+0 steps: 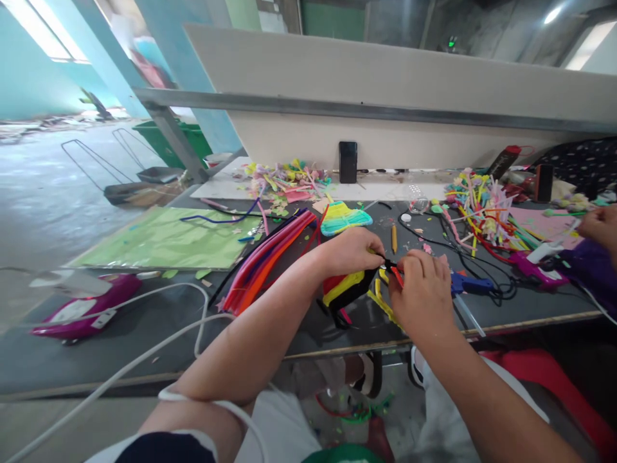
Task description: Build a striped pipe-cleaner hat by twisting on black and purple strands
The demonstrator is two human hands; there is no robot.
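Both hands meet above the front part of the dark table. My left hand [359,249] is closed in a pinch on the black end of a fuzzy striped piece [349,287] coloured red, yellow and black, which hangs below the fingers. Beside it, my right hand [424,289] is also closed, its fingertips on the same black end, with a bit of red showing at the thumb. Behind the hands lies a yellow and turquoise fuzzy piece [344,218]. Yellow fuzzy strips [383,302] are next to my right hand. A bundle of pink, orange and purple strips [270,260] lies to the left.
A blue glue gun [470,283] lies right of my hands, near black cables. A white cord [202,302] loops by my left arm. A phone [348,162] stands at the back. Another person's hand [600,228] is at the far right. A green sheet [168,238] lies left.
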